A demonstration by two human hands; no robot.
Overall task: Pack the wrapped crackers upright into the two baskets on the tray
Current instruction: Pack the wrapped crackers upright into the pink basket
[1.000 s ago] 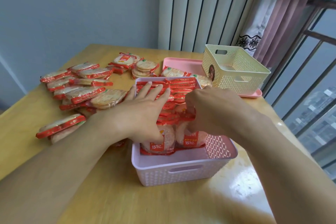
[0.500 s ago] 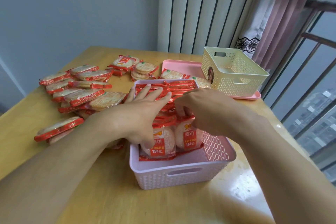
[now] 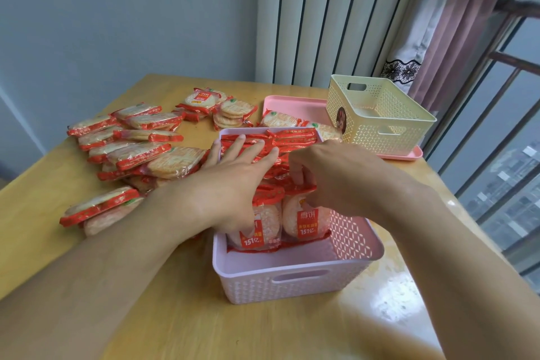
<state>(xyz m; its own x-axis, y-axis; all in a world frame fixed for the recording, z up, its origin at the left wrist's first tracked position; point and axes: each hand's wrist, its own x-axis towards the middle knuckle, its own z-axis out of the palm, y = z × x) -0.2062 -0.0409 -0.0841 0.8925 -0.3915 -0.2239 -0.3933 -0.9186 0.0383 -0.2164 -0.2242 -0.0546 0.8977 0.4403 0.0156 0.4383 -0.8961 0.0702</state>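
Nearest me, the pink basket [image 3: 295, 280] holds packs standing upright in two rows running away from me. My right hand [image 3: 333, 181] pinches the top of the front right pack [image 3: 306, 219]; my left hand [image 3: 230, 181] lies flat, fingers straight, pressing the row behind. The loose packs [image 3: 140, 149] lie flat to the left, nearer my left hand. Farthest, the cream basket [image 3: 380, 117] sits on the tray [image 3: 295, 104], apparently empty.

Your left hand [image 3: 233, 181] covers many packs [image 3: 295, 140] in the pink basket [image 3: 292, 280]. Your right hand [image 3: 330, 175] hides its own fingertips, so you cannot tell what they pinch. The tray [image 3: 292, 104] is partly hidden behind both baskets.
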